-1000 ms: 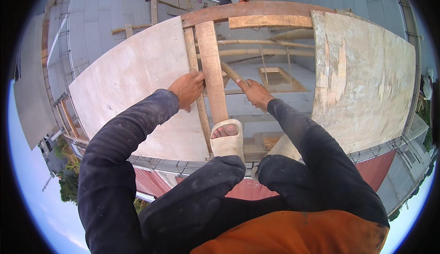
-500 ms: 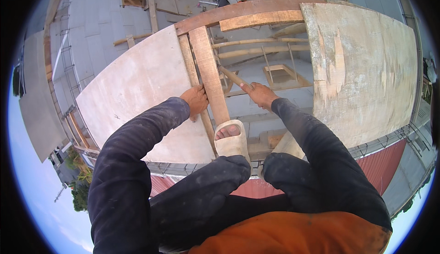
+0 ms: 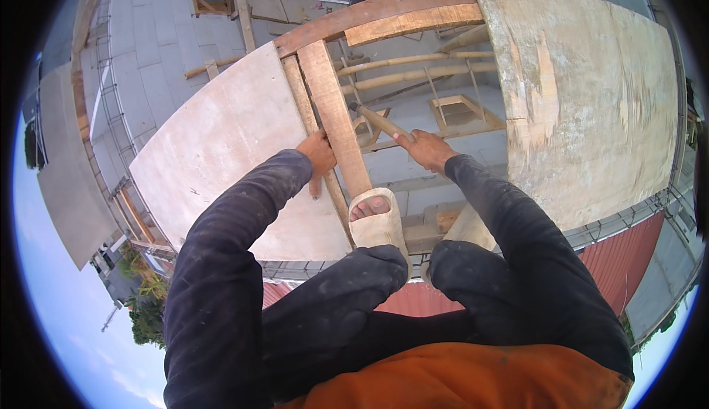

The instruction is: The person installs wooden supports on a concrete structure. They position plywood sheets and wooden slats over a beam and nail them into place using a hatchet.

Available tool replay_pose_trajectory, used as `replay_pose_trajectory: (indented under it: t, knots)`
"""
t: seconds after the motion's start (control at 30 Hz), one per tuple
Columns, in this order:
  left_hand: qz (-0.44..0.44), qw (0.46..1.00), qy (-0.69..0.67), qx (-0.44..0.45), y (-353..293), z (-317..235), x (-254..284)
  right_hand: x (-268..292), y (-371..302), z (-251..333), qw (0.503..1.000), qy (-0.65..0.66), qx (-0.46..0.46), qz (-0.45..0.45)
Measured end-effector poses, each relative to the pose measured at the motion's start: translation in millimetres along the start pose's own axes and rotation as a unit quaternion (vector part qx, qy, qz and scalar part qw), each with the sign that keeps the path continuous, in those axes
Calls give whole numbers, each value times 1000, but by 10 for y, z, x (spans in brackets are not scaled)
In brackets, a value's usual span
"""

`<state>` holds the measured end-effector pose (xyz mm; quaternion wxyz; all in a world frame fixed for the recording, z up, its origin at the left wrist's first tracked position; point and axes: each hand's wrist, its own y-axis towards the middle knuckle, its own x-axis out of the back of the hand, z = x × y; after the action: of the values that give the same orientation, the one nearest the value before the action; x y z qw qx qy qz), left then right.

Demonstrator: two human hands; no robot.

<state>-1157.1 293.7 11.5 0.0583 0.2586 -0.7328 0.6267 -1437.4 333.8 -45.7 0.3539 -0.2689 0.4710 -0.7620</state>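
My right hand (image 3: 430, 150) is closed round the wooden handle of a hammer (image 3: 384, 124). Its dark head points up and left, close to the right edge of a wooden plank (image 3: 334, 106). To the left of that plank, my left hand (image 3: 317, 153) has its fingers curled at a narrow wooden strip (image 3: 298, 93) along the left plywood sheet (image 3: 229, 136); the thumb lies down over the sheet. Some left fingertips are hidden. My left foot, in a beige sandal (image 3: 378, 226), rests on the plank's near end.
Another plywood sheet (image 3: 583, 91), with peeled patches, lies on the right. Between the sheets is an open gap over a lower level, crossed by bamboo poles (image 3: 421, 77). A reddish timber (image 3: 384, 12) spans the far side. Red metal roofing (image 3: 619, 261) lies below.
The whole view has shifted slightly. The hammer head shows a little farther from the plank's edge. My left hand stays at the strip, with its thumb showing more.
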Motion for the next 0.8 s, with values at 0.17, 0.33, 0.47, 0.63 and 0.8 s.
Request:
replay_pose_trajectory:
  t: [0.17,0.33,0.47,0.63,0.8]
  knots:
    - [-53,998,21,-4,-71,6,-55,-76,45,-113,1000,-10,10,-21]
    - [16,1000,-4,2,-33,3,9,-151,120,-39,998,45,11,-52]
    - [-67,998,9,-1,-42,11,-53,-141,369,359,995,71,4,-72]
    - [-64,998,-5,11,5,-4,-204,-2,502,559,981,-67,161,-88]
    - [-13,1000,-12,1,-46,30,37,-197,685,363,989,20,72,-131]
